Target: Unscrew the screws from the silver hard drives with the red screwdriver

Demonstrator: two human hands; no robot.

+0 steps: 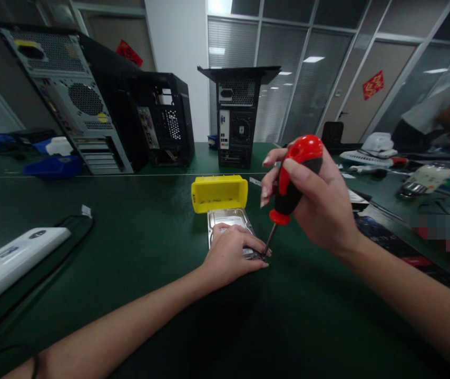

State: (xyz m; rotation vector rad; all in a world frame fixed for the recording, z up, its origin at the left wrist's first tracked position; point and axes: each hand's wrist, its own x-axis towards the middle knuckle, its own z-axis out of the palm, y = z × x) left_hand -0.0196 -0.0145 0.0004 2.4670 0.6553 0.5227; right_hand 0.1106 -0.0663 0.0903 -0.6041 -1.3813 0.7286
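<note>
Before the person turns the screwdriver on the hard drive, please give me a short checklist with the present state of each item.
1. Right hand grips the screwdriver handle: ok.
2. Screwdriver tip at the hard drive near corner: ok.
3. Tip seated in a screw head: cannot tell, too small.
4. Left hand presses the hard drive on the green table: ok.
5. Left fingers away from the tip: not ok, very close.
6. Yellow bin behind the drive, apart from the tool: ok.

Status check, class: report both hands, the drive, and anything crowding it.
Left hand flat on hard drive. Right hand grips red screwdriver, tip at drive's near corner. Yellow bin sits right behind drive.
</note>
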